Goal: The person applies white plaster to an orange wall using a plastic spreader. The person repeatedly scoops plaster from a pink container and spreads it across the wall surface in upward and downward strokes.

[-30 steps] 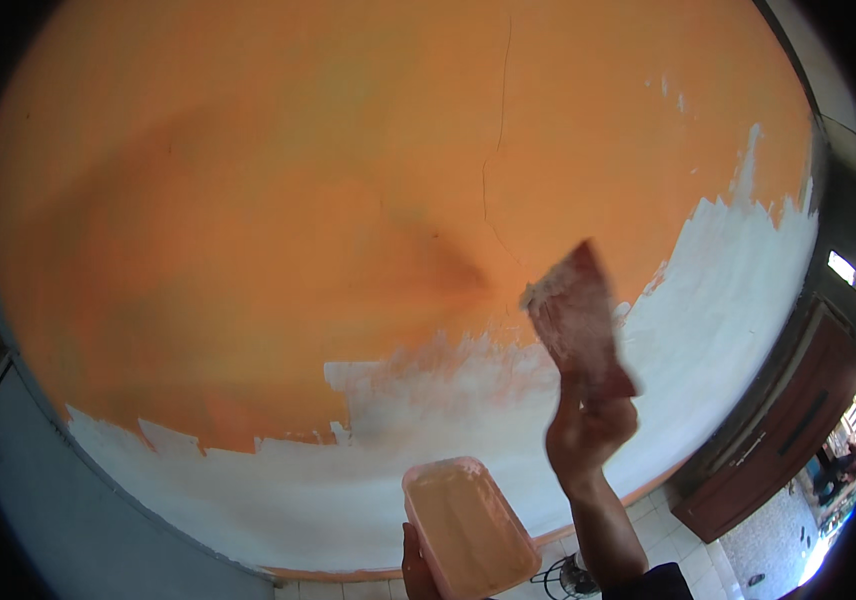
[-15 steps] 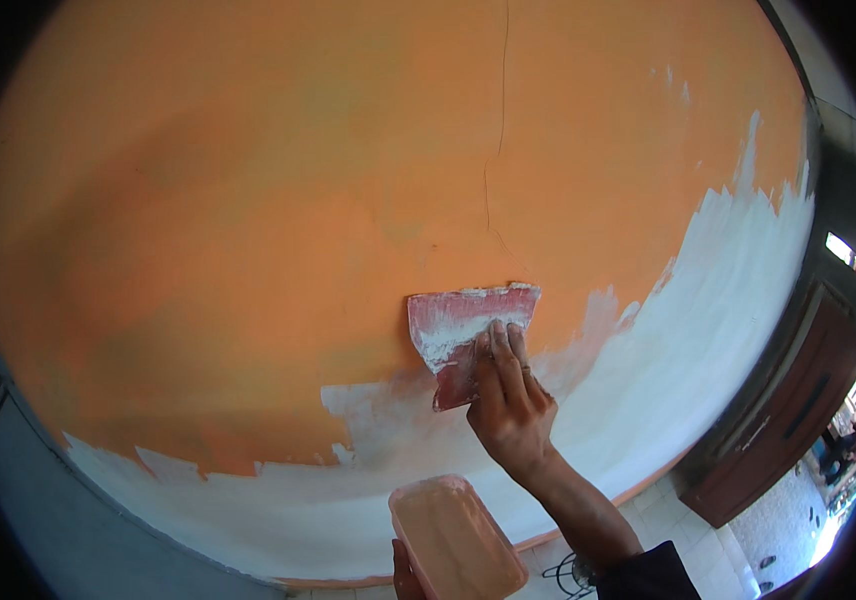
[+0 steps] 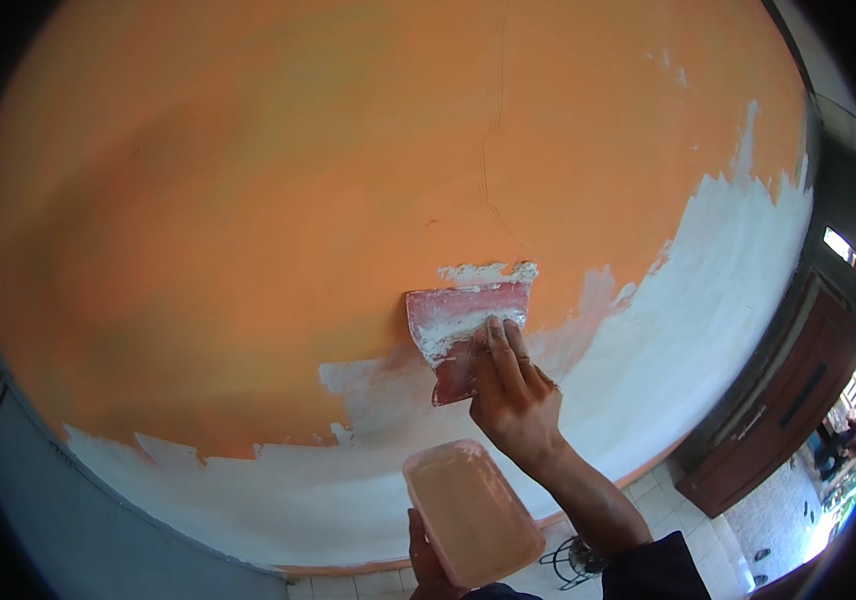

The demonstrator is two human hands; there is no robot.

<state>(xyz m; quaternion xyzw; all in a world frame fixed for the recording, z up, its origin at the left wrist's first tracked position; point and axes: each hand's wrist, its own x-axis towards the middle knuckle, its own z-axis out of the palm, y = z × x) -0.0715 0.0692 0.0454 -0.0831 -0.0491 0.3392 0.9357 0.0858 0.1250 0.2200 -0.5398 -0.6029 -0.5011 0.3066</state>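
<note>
My right hand [image 3: 518,395] is closed on a wide red putty knife [image 3: 470,305], its blade smeared with white putty. The blade is against the orange wall [image 3: 278,210], and a ragged ridge of wet white putty [image 3: 483,273] sits just above its upper edge. Below and slightly left of that hand, my left hand [image 3: 428,562] grips a peach-coloured rectangular plastic tub [image 3: 473,512] with rounded corners by its left side. Whitish residue marks the tub's far end. Most of the left hand is hidden behind the tub.
White putty [image 3: 688,330] covers the wall's lower and right parts, with jagged edges. A thin crack [image 3: 485,170] runs down above the putty knife. A black wire-frame stand [image 3: 576,562] is on the tiled floor. A brown wooden door [image 3: 773,400] is at right; a grey panel [image 3: 98,500] at left.
The putty knife has slid down the wall a little, leaving a ridge of putty above its edge. My left hand and the tub have come up and to the right.
</note>
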